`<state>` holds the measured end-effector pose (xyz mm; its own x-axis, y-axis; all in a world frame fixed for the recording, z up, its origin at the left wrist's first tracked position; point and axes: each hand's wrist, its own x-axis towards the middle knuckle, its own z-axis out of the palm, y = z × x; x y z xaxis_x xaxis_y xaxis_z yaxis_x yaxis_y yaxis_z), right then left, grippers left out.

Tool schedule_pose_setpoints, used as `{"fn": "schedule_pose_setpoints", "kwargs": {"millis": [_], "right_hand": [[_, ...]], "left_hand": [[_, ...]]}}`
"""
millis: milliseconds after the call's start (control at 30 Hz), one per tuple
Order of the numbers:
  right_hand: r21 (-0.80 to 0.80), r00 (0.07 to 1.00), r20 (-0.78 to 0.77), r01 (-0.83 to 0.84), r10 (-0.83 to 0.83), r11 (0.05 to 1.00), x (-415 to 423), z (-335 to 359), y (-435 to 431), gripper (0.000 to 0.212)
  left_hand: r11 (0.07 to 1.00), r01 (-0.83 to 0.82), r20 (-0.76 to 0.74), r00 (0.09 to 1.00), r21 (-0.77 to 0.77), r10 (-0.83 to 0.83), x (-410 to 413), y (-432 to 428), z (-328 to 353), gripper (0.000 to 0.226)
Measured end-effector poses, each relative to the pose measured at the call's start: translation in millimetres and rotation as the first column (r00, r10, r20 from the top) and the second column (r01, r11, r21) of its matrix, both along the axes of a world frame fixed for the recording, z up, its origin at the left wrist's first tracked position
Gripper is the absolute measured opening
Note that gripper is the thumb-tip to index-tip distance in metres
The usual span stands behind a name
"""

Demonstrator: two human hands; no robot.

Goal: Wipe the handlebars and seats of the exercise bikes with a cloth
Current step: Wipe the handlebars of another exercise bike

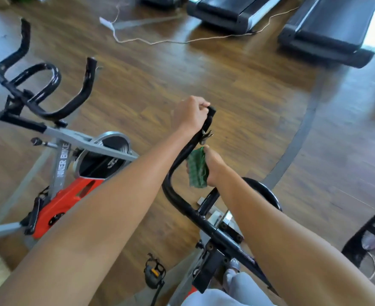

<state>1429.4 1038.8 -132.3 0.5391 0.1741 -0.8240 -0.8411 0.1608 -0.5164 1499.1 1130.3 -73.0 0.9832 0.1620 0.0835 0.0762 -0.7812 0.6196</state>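
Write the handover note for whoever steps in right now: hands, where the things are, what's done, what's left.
Left hand: fingers grip the tip of the near bike's handlebar.
Right hand: holds the green cloth against the same horn, lower down.
Done: cannot tell which parts are already wiped.
Left: probably the rest of this handlebar, the second bike's handlebars on the left, and the seats, which are out of view.
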Motion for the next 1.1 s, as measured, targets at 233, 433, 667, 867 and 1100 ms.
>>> {"fn": "schedule_pose_setpoints", "kwargs": {"millis": [233,433,667,867,1100], "right_hand": [[0.312,0.938,0.231,0.18,-0.259,0.933,-23,67,-110,0.072],[0.493,0.78,0.308,0.36,-0.545,0.792,-69,113,-193,0.076],[0.442,0.595,0.343,0.58,-0.727,0.684,-134,120,-319,0.043],[0.396,0.501,0.387,0.667,-0.774,0.631,-172,118,-421,0.05],[0.445,0.502,0.301,0.678,-0.811,0.585,-207,110,-553,0.065]], "left_hand": [[0.984,0.11,0.186,0.979,-0.142,-0.083,-36,-62,35,0.01],[0.869,0.364,0.112,0.931,-0.334,-0.346,-86,-164,44,0.011],[0.729,0.63,0.107,0.771,-0.268,-0.628,-114,-301,57,0.037],[0.554,0.8,0.133,0.59,-0.231,-0.796,-132,-430,62,0.045],[0.404,0.826,0.042,0.455,-0.393,-0.89,-144,-554,79,0.022]]}}
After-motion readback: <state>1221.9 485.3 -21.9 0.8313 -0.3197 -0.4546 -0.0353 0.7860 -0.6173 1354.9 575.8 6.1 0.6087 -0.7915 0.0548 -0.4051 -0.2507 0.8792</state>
